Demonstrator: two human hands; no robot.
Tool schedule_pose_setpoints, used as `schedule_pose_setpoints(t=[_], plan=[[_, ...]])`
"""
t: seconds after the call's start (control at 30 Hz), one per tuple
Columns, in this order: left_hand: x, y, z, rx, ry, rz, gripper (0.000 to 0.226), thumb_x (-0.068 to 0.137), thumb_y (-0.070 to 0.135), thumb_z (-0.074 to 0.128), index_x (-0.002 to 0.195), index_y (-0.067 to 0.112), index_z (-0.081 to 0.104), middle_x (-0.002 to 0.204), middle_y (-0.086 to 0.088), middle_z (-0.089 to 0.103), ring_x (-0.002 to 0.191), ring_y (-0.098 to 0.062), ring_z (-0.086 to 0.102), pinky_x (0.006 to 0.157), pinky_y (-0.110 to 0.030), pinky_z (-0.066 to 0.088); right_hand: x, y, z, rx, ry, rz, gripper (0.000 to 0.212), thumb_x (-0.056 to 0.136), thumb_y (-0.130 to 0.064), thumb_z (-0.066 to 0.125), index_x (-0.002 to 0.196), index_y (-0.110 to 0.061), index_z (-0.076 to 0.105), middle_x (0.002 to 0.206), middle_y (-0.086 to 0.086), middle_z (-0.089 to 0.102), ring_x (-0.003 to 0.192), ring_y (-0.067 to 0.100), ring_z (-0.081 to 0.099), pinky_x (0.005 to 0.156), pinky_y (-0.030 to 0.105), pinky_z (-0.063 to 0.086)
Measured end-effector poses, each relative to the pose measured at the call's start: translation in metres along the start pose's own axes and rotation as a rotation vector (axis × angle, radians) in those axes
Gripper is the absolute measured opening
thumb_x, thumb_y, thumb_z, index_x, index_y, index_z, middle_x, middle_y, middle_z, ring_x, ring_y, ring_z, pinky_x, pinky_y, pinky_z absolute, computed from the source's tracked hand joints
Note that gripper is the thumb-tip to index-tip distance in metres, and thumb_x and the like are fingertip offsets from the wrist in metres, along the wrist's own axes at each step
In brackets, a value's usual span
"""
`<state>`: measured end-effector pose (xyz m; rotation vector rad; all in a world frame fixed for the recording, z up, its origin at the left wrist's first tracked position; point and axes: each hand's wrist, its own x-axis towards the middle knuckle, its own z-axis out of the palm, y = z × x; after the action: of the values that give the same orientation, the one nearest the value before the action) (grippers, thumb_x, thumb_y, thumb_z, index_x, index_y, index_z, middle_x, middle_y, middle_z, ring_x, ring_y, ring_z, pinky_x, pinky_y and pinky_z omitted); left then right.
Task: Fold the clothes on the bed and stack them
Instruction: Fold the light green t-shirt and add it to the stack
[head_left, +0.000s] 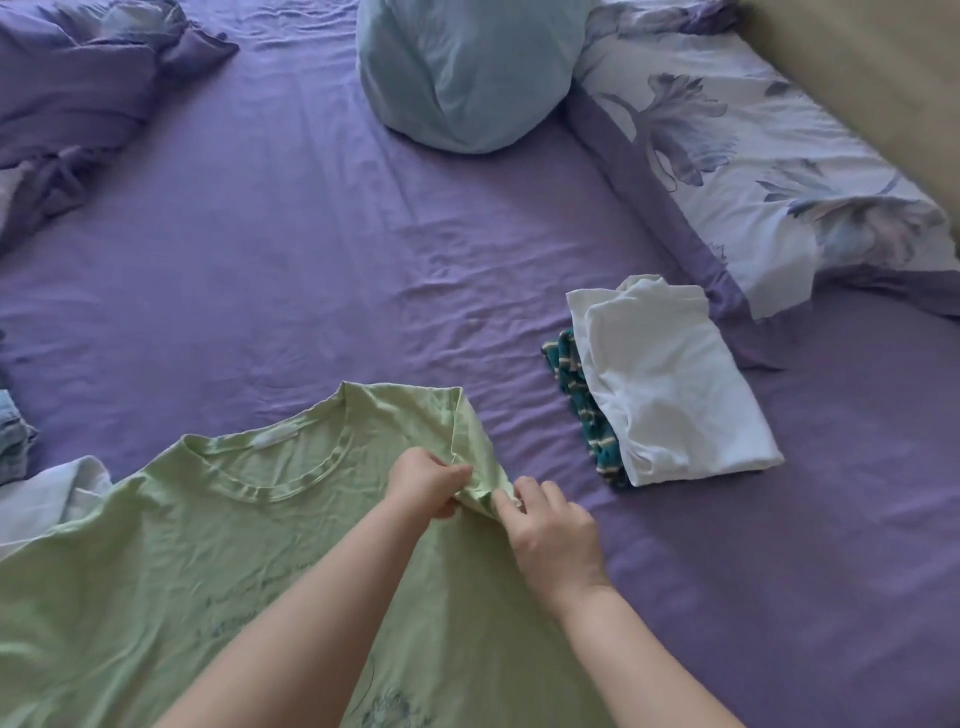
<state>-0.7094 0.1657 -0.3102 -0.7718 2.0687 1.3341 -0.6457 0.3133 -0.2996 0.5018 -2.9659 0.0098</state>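
A light green T-shirt (218, 545) lies spread on the purple bed sheet (311, 270), neck hole facing away from me. Its right sleeve is bunched between my hands. My left hand (426, 480) pinches the sleeve fabric near the shoulder seam. My right hand (550, 530) pinches the same sleeve from the right side. To the right lies a folded white garment (675, 384) on top of a folded teal striped one (582, 405).
A light blue round pillow (462, 73) and a floral pillow (753, 171) lie at the far side. A crumpled purple blanket (78, 98) fills the far left. More white cloth (47, 499) and a blue garment (13, 441) sit at the left edge.
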Motion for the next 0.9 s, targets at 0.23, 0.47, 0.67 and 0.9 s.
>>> schedule_pose_setpoints(t=[0.23, 0.47, 0.67, 0.9], plan=[[-0.007, 0.016, -0.024, 0.103, -0.024, 0.217, 0.038, 0.079, -0.005, 0.061, 0.112, 0.012, 0.066, 0.094, -0.003, 0.063, 0.081, -0.016, 0.06, 0.067, -0.023, 0.051, -0.005, -0.044, -0.013, 0.203, -0.167, 0.099, 0.066, 0.061, -0.05, 0.08, 0.12, -0.025, 0.066, 0.102, 0.002, 0.069, 0.069, 0.016, 0.065, 0.042, 0.024, 0.047], [-0.005, -0.025, -0.068, 0.018, -0.124, 0.116, 0.065, 0.08, -0.008, 0.065, 0.137, 0.022, 0.049, 0.117, -0.011, 0.058, 0.097, -0.025, 0.062, 0.064, -0.027, 0.053, -0.036, -0.065, -0.002, 0.122, -0.361, 0.087, 0.087, 0.046, -0.056, 0.085, 0.121, -0.014, 0.065, 0.119, 0.012, 0.066, 0.107, 0.024, 0.065, 0.082, 0.044, 0.056], [0.007, -0.044, -0.067, 0.147, 0.031, 0.159, 0.082, 0.078, 0.003, 0.07, 0.146, 0.026, 0.031, 0.127, -0.014, 0.053, 0.111, -0.028, 0.057, 0.08, -0.031, 0.052, -0.042, -0.062, 0.016, 0.001, -0.302, 0.08, 0.041, 0.076, -0.02, 0.052, 0.107, -0.005, 0.072, 0.113, 0.014, 0.068, 0.107, 0.027, 0.065, 0.084, 0.054, 0.053], [0.013, -0.048, -0.088, 0.6, 0.258, 0.27, 0.068, 0.088, 0.009, 0.058, 0.147, 0.027, 0.03, 0.121, -0.007, 0.052, 0.112, -0.022, 0.05, 0.089, -0.034, 0.045, -0.036, -0.054, 0.017, -0.062, -0.421, 0.08, 0.046, 0.083, -0.017, 0.042, 0.125, -0.008, 0.061, 0.134, 0.008, 0.055, 0.123, 0.029, 0.053, 0.096, 0.061, 0.041]])
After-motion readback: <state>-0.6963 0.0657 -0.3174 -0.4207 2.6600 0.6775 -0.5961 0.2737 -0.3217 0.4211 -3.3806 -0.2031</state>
